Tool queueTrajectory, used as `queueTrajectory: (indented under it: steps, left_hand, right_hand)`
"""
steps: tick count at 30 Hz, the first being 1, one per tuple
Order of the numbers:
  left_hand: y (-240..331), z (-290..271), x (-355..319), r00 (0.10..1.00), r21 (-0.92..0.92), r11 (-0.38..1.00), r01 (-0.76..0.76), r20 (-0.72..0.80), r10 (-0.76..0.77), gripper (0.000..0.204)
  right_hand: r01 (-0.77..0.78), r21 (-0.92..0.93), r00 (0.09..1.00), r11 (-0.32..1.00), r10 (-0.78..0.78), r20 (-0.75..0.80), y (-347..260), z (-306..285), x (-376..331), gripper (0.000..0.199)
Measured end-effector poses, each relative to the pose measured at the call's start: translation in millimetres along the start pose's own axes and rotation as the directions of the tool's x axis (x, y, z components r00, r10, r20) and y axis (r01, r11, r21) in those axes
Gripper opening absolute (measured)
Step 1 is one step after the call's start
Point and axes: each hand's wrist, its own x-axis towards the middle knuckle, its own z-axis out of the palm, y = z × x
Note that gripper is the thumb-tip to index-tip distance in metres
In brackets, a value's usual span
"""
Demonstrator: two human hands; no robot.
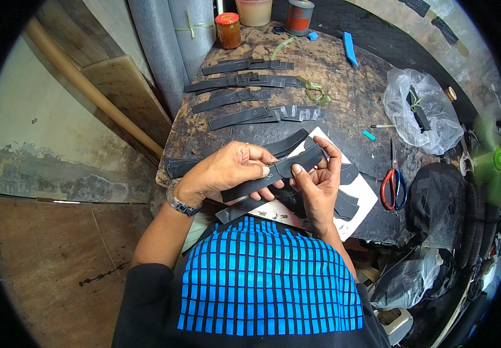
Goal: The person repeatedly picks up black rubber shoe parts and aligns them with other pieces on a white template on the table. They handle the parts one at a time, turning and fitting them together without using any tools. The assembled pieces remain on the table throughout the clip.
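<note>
Left hand (227,171): closed around a long curved black strip (282,170), thumb on its upper face, fingers curled beneath. A metal-band watch (179,203) sits on that wrist.

Right hand (319,182): also gripping the same strip, thumb pressed on its top near the middle, fingers wrapped behind its far end. Strip runs from about 8 o'clock of the hands up toward 2 o'clock, held just above the table, over a white board (367,194).

Directly under the hands: more loose black strips (244,207) lying on the white board and on the table edge; further curved pieces (348,204) show at 4 o'clock of the right hand. A stack of similar strips (176,167) sticks out at 9 o'clock of the left hand.

At 12 o'clock, farther up the worn dark table (343,87): four rows of black strips (244,98) laid side by side, some overlapping. Green cord loop (315,90) at the right end of the rows.

At 3 o'clock of the right hand: red-handled scissors (393,187), closed, lying flat. Beyond, at 1 to 2 o'clock: clear plastic bag (421,110) with a dark bundle inside. A pen (382,126) lies just left of the bag.

Far edge, 12 o'clock: orange-lidded jar (228,29), pale tub (254,11), red tin (300,16), blue tool (349,48).

Table's right side, 4 o'clock: dark mesh cap (441,197).
</note>
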Motion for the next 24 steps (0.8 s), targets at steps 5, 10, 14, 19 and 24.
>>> queueTrajectory:
  steps: [5, 10, 14, 19, 24]
  left_hand:
    - [1.9, 2.2, 1.5, 0.999, 0.02, 1.0, 0.022, -0.038, -0.021, 0.024]
    - [2.3, 4.8, 4.2, 0.996, 0.031, 0.998, 0.05, -0.076, -0.048, 0.021]
    - [-1.0, 6.4, 8.4, 0.997, 0.044, 0.999, 0.009, -0.082, -0.006, 0.017]
    - [-1.9, 7.3, 11.2, 0.995, 0.105, 0.994, -0.041, -0.082, 0.05, 0.015]
    - [-0.5, 10.1, 10.8, 0.997, 0.129, 0.991, -0.016, -0.074, 0.026, 0.014]
  right_hand:
    - [-0.003, 0.005, 1.0, 1.0, 0.002, 0.009, -0.2, -0.2, -0.6, 0.059]
    - [-0.005, -0.007, 1.0, 1.0, 0.005, 0.006, -0.4, 0.8, -0.7, 0.059]
    - [-0.021, 0.001, 1.0, 1.0, 0.021, 0.003, -0.3, 1.4, -1.3, 0.06]
    - [-0.02, -0.003, 1.0, 1.0, 0.02, 0.022, -1.0, 1.2, -0.7, 0.06]
    - [-0.08, -0.007, 0.997, 0.997, 0.08, 0.023, -6.9, -0.1, -2.2, 0.06]
